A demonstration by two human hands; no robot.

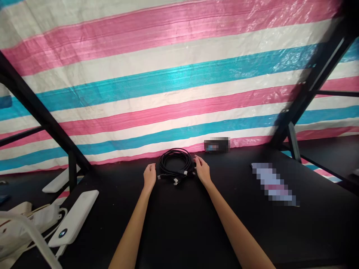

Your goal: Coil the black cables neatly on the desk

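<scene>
A coil of black cable [175, 163] with small white plugs at its ends lies on the black table [196, 224], near the far edge. My left hand [149, 176] rests on the table just left of the coil, fingers loosely curled, apart from the cable and holding nothing. My right hand [202, 171] sits at the coil's right side, with its fingertips touching the outer loops.
A striped pink, white and blue tarp [174, 82] hangs behind the table. Black frame posts [305, 93] stand left and right. A white power bank [74, 218] and white cables lie at the left. Blurred flat items [273, 184] lie at the right and the back [217, 145].
</scene>
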